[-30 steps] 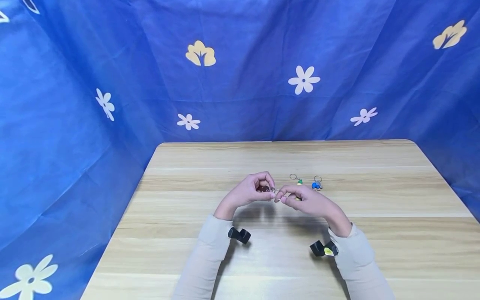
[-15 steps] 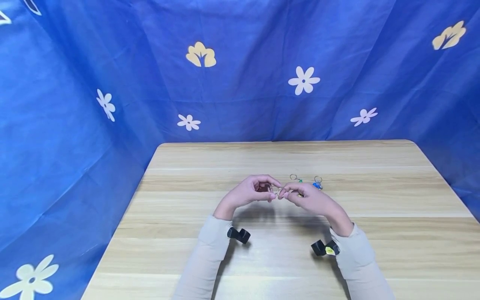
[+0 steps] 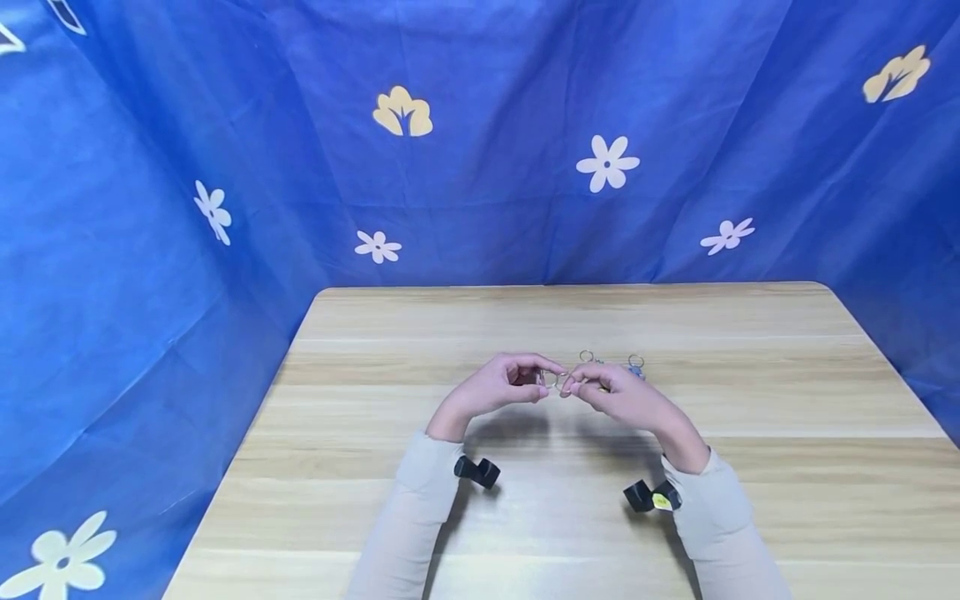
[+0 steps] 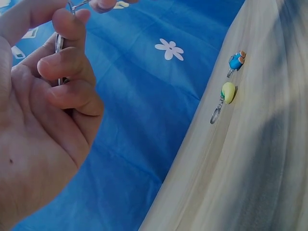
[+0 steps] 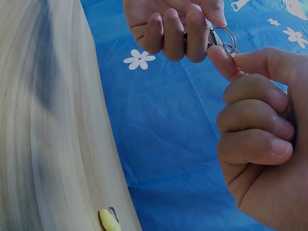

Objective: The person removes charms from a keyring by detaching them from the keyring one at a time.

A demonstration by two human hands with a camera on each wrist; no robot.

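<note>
**Head view first: both hands pinching metal rings above the table**

Head view: left hand (image 3: 501, 387) and right hand (image 3: 621, 397) meet fingertip to fingertip over the middle of the wooden table (image 3: 787, 400), raised off the surface. Small key ring (image 3: 553, 380) sits between them. Both hands curled. Two more keychains lie on the table just beyond the right hand, partly hidden. Blue flowered cloth (image 3: 225, 167) behind and at the sides.

Left wrist view: left hand (image 4: 38, 125) w/ fingers curled, thumb and forefinger clamped on the ring (image 4: 58, 43); what hangs from it is hidden in the palm. On the table, well apart — blue keychain (image 4: 236, 61) and yellow keychain (image 4: 227, 92), each w/ its own ring.

Right wrist view: right hand (image 5: 262, 139) curled, thumb and forefinger pinching a second small ring (image 5: 229, 48) that touches or overlaps the left hand's ring (image 5: 224, 37). Cannot tell if they are linked.

Risk, my judgement: grips are fingertip-only on thin, slick wire — a slip could drop a ring onto the table; a sprung coil may nip a fingertip or snap closed.

Writing: no brand, label or text legible in any view.
</note>
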